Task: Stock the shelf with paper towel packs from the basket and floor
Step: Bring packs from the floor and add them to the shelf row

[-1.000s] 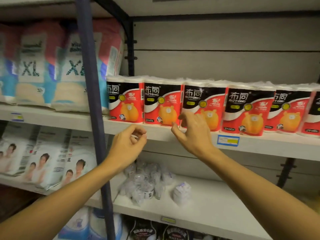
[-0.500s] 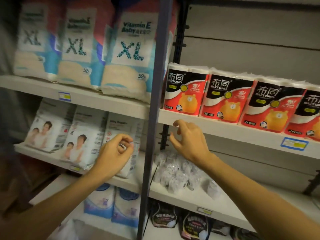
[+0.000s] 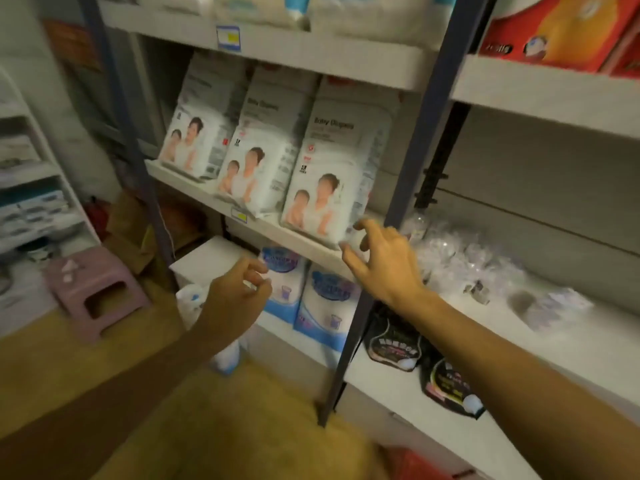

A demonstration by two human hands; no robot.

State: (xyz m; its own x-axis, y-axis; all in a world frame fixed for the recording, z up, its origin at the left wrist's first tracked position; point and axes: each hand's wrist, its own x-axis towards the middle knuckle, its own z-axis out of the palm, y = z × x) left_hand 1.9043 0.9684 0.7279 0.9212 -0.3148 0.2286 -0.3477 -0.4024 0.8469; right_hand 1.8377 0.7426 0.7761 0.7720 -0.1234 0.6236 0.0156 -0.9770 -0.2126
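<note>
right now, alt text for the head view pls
Two empty hands reach toward store shelving: the left hand loosely curled, the right hand spread near white baby diaper packs. Red paper towel packs sit top right; a pink stool stands left.

White shelf — three diaper packs, floor — pink stool

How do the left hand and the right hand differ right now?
The left hand sits lower, in front of the blue-and-white packs; the right hand is higher, by the edge of the diaper-pack shelf. The left hand's fingers are loosely curled toward the thumb, while the right hand's fingers are spread apart. Both hold nothing.
</note>
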